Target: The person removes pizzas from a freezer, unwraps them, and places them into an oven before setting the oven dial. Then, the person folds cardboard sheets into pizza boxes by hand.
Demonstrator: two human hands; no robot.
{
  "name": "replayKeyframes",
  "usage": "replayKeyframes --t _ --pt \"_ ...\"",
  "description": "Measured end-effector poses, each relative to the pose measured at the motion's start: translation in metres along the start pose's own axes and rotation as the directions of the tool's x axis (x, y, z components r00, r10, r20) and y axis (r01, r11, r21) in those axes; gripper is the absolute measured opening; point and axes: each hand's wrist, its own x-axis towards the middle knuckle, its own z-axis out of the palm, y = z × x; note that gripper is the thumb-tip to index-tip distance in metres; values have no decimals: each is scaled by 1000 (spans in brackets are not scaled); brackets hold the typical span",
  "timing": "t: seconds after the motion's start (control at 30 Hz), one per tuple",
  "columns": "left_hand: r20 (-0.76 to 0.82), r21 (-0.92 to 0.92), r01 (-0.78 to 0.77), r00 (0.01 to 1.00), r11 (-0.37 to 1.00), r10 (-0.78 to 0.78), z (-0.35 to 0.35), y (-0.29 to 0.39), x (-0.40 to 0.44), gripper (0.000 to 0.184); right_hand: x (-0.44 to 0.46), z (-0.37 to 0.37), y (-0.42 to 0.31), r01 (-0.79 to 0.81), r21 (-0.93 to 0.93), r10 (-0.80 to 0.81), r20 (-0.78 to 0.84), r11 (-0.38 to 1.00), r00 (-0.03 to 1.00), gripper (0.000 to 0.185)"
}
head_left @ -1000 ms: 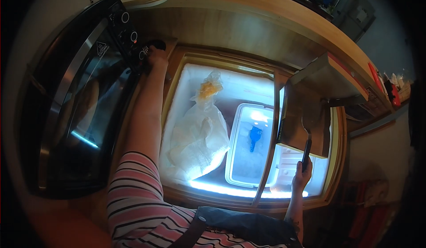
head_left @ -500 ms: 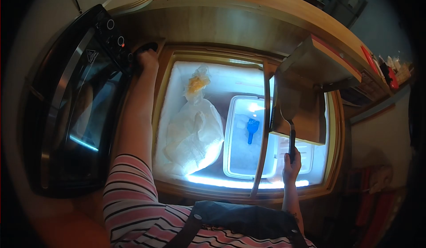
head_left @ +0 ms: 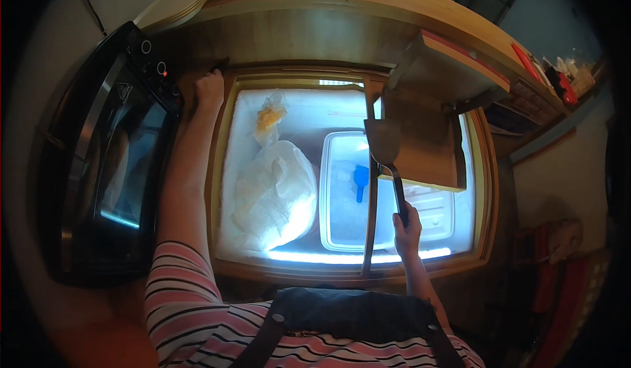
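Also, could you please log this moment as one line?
left hand: beside black oven | right hand: gripping spatula | lit chest: white bag, tub with blue scoop

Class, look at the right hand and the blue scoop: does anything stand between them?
Yes: in this view, the dividing bar runs between the right hand, which holds a spatula, and the blue scoop in the tub. Whether glass also covers the scoop is unclear.
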Motion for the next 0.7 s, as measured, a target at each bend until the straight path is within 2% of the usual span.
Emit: replayKeyframes --t 0.07,0.17,0.27,0.3,0.37,0.43,0.53,0.57,0.63,0.7 --pt "6 -31 -7 1000 1000 7 -46 12 -6 9 0 2 0 37 25 -36 -13 999 999 29" --pt "-70 -61 -83 994 995 78 -106 34 -30 6 2 3 -9 -4 59 4 -5 998 1000 28" --pt "-148 -72 -265 956 961 253 -165 70 -71 17 7 5 -23 36 79 -35 -9 996 999 28" --pt "-145 -138 -294 951 946 275 -180 85 -85 15 9 8 -23 60 83 -58 -22 995 998 28" --pt "-191 -20 -366 915 931 355 -187 114 -109 10 12 10 -34 64 109 -64 -2 992 998 29" --pt "-218 -31 -394 900 919 379 -190 138 -131 7 16 12 -45 105 89 -108 31 990 994 35" --pt "-120 -94 -415 907 905 403 -183 167 -159 11 20 27 -43 180 3 -180 78 984 981 38" --pt "-118 -89 -409 910 908 398 -181 173 -167 11 20 30 -46 163 -25 -160 111 986 981 40" --pt "13 -46 -450 892 892 451 -178 183 -179 17 23 43 -42 229 -67 -222 97 971 970 42" --pt "56 -64 -432 898 900 435 -173 188 -185 18 26 53 -41 261 -86 -254 81 962 964 43"
